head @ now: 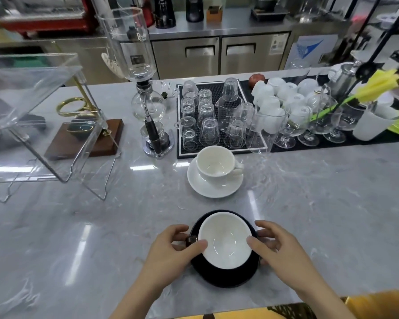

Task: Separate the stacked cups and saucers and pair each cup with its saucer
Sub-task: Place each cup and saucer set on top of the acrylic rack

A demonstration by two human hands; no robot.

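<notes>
A dark cup with a white inside (225, 241) sits on a black saucer (226, 276) at the near edge of the marble counter. My left hand (171, 252) grips its left side at the handle, thumb on the rim. My right hand (275, 247) holds its right side, thumb on the rim. Farther back a white cup (215, 164) stands upright on a white saucer (213, 188), its handle pointing right, with neither hand near it.
A black mat (217, 154) with several upturned glasses lies behind the white cup. A siphon coffee maker (152, 125) stands to its left, a clear acrylic case (32, 116) at far left. White cups and stemmed glasses (293, 125) crowd the back right.
</notes>
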